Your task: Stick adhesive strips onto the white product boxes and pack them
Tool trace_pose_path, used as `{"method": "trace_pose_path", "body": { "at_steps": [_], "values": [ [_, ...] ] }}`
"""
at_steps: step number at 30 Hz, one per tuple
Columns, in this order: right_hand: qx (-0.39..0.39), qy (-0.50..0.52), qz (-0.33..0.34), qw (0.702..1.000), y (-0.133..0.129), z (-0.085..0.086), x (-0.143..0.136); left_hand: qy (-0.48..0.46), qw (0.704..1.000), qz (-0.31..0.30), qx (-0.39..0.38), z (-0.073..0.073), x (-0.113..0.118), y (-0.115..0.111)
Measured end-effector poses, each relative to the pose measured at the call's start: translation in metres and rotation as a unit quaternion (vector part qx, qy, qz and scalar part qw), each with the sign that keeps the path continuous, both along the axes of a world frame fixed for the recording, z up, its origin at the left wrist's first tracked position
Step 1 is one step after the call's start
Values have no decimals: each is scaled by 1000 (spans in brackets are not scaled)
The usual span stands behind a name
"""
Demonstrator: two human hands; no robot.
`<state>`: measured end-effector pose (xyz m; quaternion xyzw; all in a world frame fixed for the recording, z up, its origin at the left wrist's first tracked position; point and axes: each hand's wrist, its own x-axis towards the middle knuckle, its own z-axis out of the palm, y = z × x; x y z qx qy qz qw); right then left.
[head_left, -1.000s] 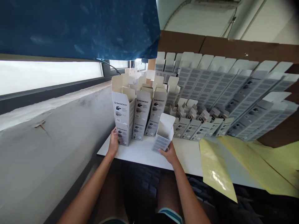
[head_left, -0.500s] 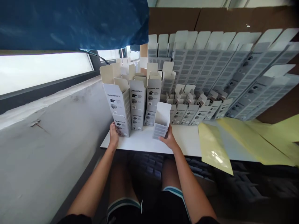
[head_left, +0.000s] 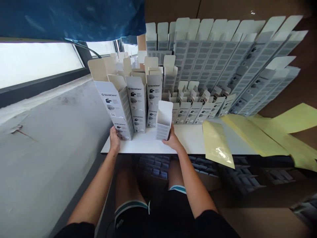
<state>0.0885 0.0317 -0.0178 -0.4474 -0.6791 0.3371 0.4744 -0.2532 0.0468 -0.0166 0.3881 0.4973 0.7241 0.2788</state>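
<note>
My left hand (head_left: 114,140) is curled against the left side of the lower carton (head_left: 123,129) in a two-high stack at the table's left end. Above it sits another SilverCrest carton (head_left: 111,100), its top flaps raised. My right hand (head_left: 171,140) is closed on the right side of a small open-topped carton (head_left: 162,130), apart from the stack near the table's front edge. This carton has a tall white flap standing up and grey printing on its front. Its bottom appears to rest on the white table (head_left: 142,145). Some right fingers are hidden behind it.
More stacked cartons (head_left: 135,99) stand beside the left stack. Shorter open cartons (head_left: 183,112) line the middle, with tall rows (head_left: 198,62) behind. Yellow sheets (head_left: 218,142) overhang the front edge at right. A wall (head_left: 56,132) borders the left; blue fabric (head_left: 74,19) hangs above.
The view has shifted, so the whole scene sits higher and further left. Both hands stay on the same cartons, with little movement against the table.
</note>
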Motion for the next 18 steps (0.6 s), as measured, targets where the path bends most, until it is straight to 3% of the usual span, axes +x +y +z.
{"method": "trace_pose_path", "body": {
  "at_steps": [11, 18],
  "values": [
    [13, -14, -18, 1000, -2, -1, -2, -13, 1000, 5, -20, 6, 6, -3],
    [71, -21, -36, 997, -1, 2, -7, 9, 1000, -5, -10, 8, 6, -10]
  ]
}}
